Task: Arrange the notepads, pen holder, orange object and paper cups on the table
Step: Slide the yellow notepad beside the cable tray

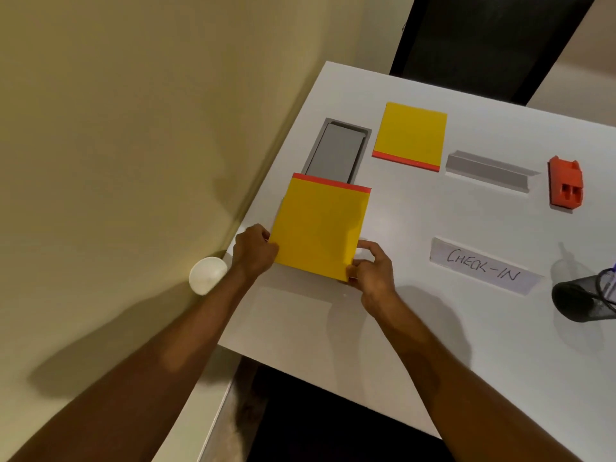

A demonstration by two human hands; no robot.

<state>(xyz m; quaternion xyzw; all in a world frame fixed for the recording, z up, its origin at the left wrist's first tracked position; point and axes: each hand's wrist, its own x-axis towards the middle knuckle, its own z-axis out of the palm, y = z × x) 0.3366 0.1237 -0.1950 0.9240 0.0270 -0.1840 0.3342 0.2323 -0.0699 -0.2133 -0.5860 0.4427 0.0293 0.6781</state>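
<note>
Both hands square up the near notepad (318, 228)!
Left hand (255, 250) and right hand (370, 268) pinch its near corners, fingers closed; next, line it up with the far notepad (411, 136).

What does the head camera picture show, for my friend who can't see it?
Two hands, left and right, hold a yellow notepad over a white table. Farther back lie another yellow notepad and an orange object.
</note>
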